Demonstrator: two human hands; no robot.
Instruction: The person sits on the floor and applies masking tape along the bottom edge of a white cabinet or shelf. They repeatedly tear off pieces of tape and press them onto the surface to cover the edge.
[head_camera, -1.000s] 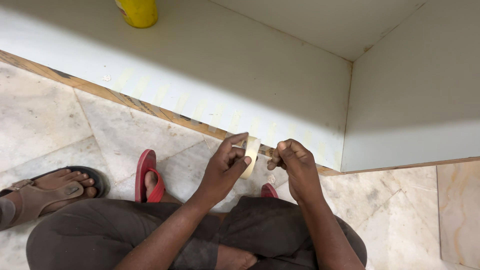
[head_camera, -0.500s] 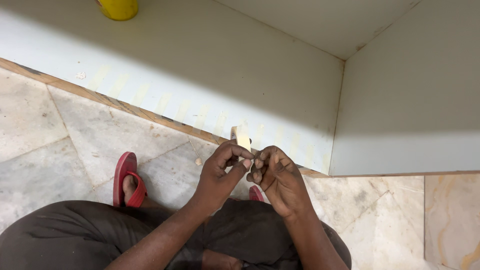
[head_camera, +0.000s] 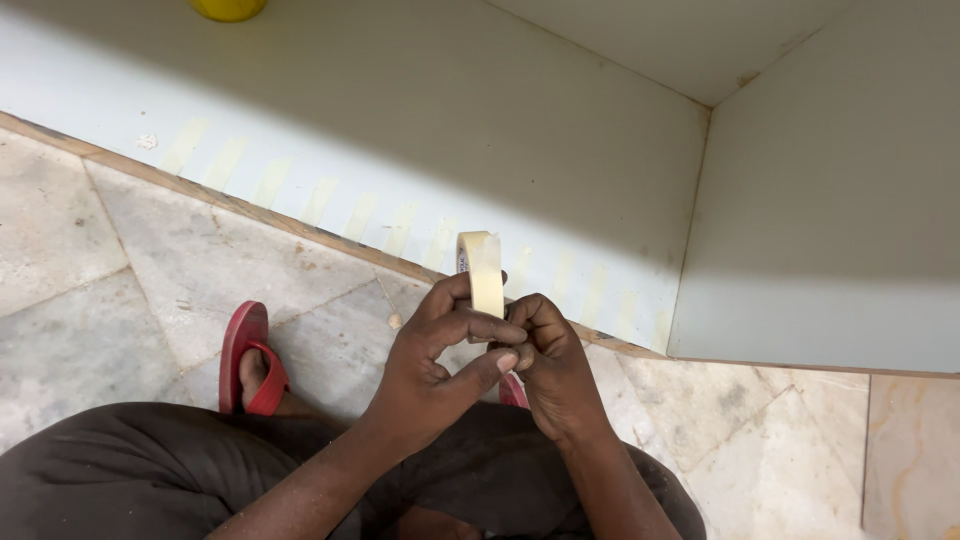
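Observation:
A roll of cream masking tape (head_camera: 481, 272) stands on edge between both hands, in front of my knees. My left hand (head_camera: 440, 355) wraps its fingers around the roll's lower part, thumb pressed toward the right hand. My right hand (head_camera: 548, 360) pinches at the roll's lower edge with bunched fingertips, touching the left thumb. Several short strips of the same tape (head_camera: 330, 200) are stuck in a row along the bottom of the pale panel (head_camera: 420, 130) just beyond the hands.
I squat on a marble floor (head_camera: 150, 250) in dark trousers, a red sandal (head_camera: 248, 355) on my left foot. A second pale panel (head_camera: 830, 220) meets the first in a corner at the right. A yellow container (head_camera: 228, 8) stands at the top edge.
The hands have drawn together from holding the roll apart to both pinching it close. The view shifted so another person's sandalled foot at the left is out of frame.

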